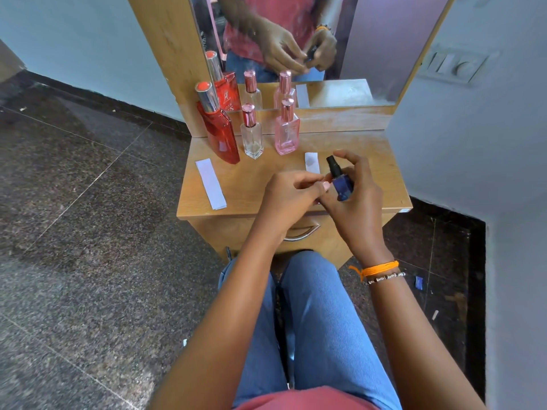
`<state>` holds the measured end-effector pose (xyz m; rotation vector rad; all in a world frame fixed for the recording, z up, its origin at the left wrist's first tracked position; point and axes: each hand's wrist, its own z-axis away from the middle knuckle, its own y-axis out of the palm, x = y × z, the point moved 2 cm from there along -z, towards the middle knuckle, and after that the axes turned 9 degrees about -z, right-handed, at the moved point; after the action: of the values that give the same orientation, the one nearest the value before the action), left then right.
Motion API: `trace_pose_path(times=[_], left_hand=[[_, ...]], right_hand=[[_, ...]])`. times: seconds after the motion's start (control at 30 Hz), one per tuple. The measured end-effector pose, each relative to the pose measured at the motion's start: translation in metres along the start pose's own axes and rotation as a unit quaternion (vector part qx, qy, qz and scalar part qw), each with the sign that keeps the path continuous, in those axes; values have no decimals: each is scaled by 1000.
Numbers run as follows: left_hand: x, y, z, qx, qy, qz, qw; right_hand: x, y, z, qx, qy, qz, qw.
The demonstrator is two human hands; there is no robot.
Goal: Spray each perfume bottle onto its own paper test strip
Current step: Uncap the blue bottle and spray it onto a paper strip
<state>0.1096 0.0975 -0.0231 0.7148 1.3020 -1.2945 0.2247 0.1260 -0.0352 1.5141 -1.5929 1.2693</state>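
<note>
The right hand [352, 196] is clamped on the blue bottle [342, 186], nozzle up; the spotted strip [312, 162] lies just behind it, lengthwise away; the left hand [288, 196] pinches something unclear beside it.

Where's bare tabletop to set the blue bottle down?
Free: the right side of the table, right of the pink bottle; also the middle, between the long paper strip and the left hand. Crowded: the back left, with the red bottle, clear bottle and pink bottle.
</note>
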Motion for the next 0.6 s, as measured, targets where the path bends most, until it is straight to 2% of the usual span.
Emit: trace_pose_path(times=[0.07,0.23,0.33,0.6], left_hand=[[1,-5,2,-1,-14,36,999],[-5,-16,4,-60,-14,131,990],[-8,-18,5,-78,-8,142,987],[-6,-17,7,-8,-27,79,996]], right_hand=[[3,1,3,18,3,-12,1000],[9,7,16,25,-12,-35,999],[12,14,20,34,-15,-34,999],[18,16,21,69,-26,-50,996]])
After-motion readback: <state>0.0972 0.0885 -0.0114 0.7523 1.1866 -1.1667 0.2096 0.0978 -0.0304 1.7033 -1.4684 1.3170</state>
